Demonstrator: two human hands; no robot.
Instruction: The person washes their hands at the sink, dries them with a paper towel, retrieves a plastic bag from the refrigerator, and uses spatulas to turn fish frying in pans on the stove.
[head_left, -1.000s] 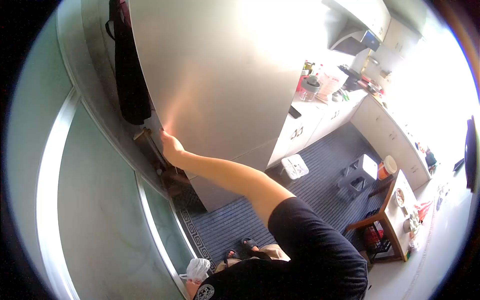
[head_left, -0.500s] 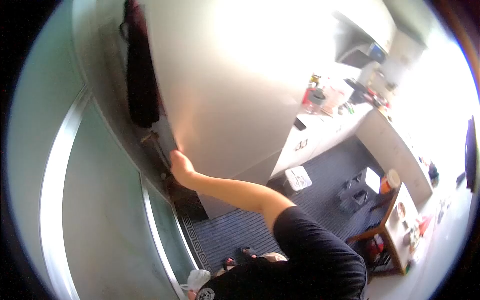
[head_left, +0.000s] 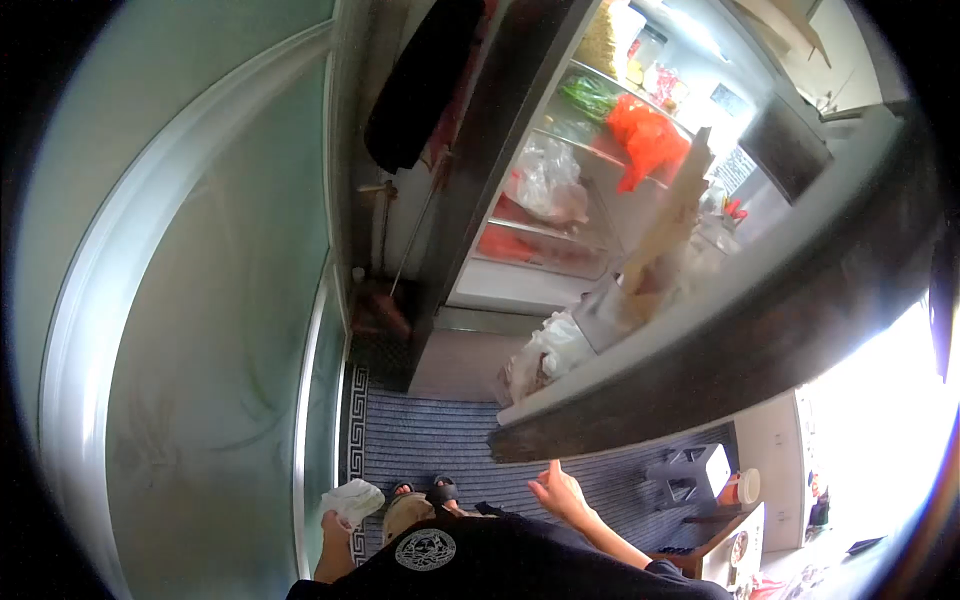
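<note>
One refrigerator door (head_left: 740, 320) is standing wide open, swinging out across the space in front of the person. The right hand (head_left: 562, 497) is lying just beside the door's near edge, thumb and forefinger spread apart; whether it is touching, I cannot tell. Lower left, the left hand (head_left: 335, 522) is gripping a crumpled white bag (head_left: 353, 499). Inside the lit refrigerator (head_left: 515, 288), a bright red bag (head_left: 645, 138) is hanging over a shelf's edge, beside something leafy and green (head_left: 588, 97). Below, sandalled feet (head_left: 443, 492) are standing on a striped mat (head_left: 430, 415), with a grey stool (head_left: 690, 478) sitting to the right.
</note>
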